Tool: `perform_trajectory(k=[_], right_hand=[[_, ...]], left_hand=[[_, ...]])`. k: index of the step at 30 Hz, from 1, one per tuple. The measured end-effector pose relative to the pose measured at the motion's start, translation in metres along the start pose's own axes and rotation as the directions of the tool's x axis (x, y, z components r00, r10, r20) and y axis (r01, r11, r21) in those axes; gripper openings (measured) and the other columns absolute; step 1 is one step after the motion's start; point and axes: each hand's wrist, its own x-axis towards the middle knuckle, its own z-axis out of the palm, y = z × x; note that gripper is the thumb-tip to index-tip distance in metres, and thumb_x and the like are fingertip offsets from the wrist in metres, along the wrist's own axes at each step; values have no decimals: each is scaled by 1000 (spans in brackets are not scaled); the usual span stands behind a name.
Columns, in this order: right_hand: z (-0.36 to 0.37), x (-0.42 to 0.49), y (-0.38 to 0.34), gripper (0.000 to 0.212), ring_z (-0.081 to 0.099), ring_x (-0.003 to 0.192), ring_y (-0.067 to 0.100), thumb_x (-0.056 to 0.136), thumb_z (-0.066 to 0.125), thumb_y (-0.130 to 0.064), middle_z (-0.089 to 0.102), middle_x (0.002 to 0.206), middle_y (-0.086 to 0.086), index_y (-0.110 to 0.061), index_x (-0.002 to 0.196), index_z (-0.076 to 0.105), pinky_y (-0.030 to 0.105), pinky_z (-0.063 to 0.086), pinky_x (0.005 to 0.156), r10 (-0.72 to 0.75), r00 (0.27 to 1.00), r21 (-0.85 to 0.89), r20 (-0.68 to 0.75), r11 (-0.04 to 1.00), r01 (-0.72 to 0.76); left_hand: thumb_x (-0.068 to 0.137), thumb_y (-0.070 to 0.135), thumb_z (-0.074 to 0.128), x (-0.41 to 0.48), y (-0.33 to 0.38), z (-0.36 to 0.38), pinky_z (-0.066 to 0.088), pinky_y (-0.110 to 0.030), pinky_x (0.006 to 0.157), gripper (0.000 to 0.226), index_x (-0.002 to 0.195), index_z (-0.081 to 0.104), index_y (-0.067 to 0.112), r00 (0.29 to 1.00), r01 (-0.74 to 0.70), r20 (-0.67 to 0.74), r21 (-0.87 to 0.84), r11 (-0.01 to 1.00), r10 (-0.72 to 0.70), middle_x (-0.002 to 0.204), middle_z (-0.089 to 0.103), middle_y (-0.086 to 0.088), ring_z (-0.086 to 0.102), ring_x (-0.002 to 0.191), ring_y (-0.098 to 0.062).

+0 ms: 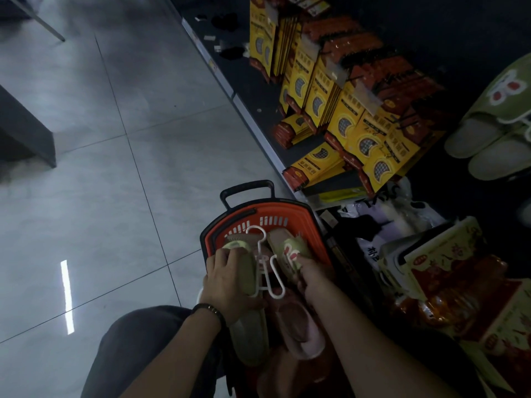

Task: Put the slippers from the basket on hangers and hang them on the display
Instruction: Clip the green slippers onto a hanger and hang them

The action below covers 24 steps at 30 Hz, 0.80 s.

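A dim shop aisle with a grey tiled floor (115,168) and a dark shelf (230,76) of yellow and red packets (344,122). An orange basket (287,214) stands on the floor. Over it, the left hand (227,285) grips one green slipper (250,340) and the right hand (313,275) grips its mate (290,248), with a white hanger (259,248) between them. A pink slipper (298,320) lies below. A green pair (494,133) hangs at right.

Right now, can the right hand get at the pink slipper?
Probably yes, once freed: the pink slipper lies uncovered just below the right hand. But that hand grips a green slipper beside the white hanger, so it must let go first.
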Motion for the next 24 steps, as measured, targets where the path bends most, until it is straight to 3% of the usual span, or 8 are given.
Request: perform_trajectory(k=[3, 5, 12, 16, 18, 20, 22, 24], right_hand=[[-7, -7, -7, 48, 74, 82, 29, 79, 82, -39, 78, 94, 14, -4, 112, 78, 31, 57, 69, -304, 949, -245, -89, 930, 275], [-14, -17, -17, 44, 72, 100, 34, 82, 76, -41, 78, 110, 12, -10, 114, 79, 33, 55, 83, -451, 888, -418, -88, 826, 378], [-51, -54, -60, 26, 55, 68, 27, 77, 73, -30, 61, 76, 5, -14, 66, 55, 32, 30, 52, -756, 655, -609, 1, 519, 600], [-73, -75, -75, 32, 42, 60, 22, 78, 71, -18, 42, 75, -1, -21, 61, 44, 34, 25, 50, -793, 598, -664, 116, 386, 641], [-81, -81, -83, 10, 51, 71, 22, 79, 71, -17, 55, 87, 0, -17, 75, 62, 34, 33, 56, -788, 577, -695, 213, 294, 657], [-86, -87, -93, 12, 60, 81, 25, 78, 72, -18, 66, 92, 1, -15, 90, 70, 35, 44, 63, -746, 585, -723, 318, 208, 659], [-87, -95, -104, 13, 61, 79, 26, 76, 74, -19, 66, 84, 1, -15, 87, 68, 38, 48, 64, -679, 608, -735, 411, 148, 662], [-86, -105, -115, 16, 52, 68, 24, 76, 70, -19, 53, 71, -1, -13, 76, 55, 37, 37, 59, -642, 595, -705, 483, 117, 699]], left_hand=[[41, 70, 83, -2, -2, -2, 52, -49, 93, 114, 138, 38, 31, 1000, -2, -20, -6, 1000, 2, 132, 34, 4, 35, 119, -24], [39, 76, 77, -4, -4, -2, 53, -50, 90, 113, 136, 41, 29, 999, -10, -44, -11, 1000, 9, 131, 35, 4, 38, 118, -25], [43, 75, 76, -11, -4, -12, 52, -50, 91, 110, 136, 44, 25, 993, -75, -93, 26, 997, 78, 133, 39, 4, 37, 120, -24], [44, 71, 81, -15, -2, -19, 52, -49, 90, 107, 134, 46, 25, 983, -126, -131, 33, 991, 129, 131, 41, 5, 39, 118, -24], [45, 70, 83, -17, 0, -23, 51, -48, 91, 108, 136, 47, 24, 973, -168, -149, 81, 982, 179, 132, 43, 5, 40, 118, -24], [46, 68, 84, -19, 2, -26, 50, -47, 95, 109, 138, 47, 24, 962, -205, -157, 129, 970, 224, 135, 44, 4, 41, 121, -26], [47, 66, 86, -23, 5, -29, 49, -47, 97, 109, 140, 48, 23, 948, -241, -168, 167, 956, 269, 137, 46, 2, 41, 121, -28], [48, 63, 87, -27, 8, -30, 48, -48, 97, 109, 142, 48, 21, 936, -273, -171, 199, 941, 308, 138, 46, -1, 42, 121, -30]])
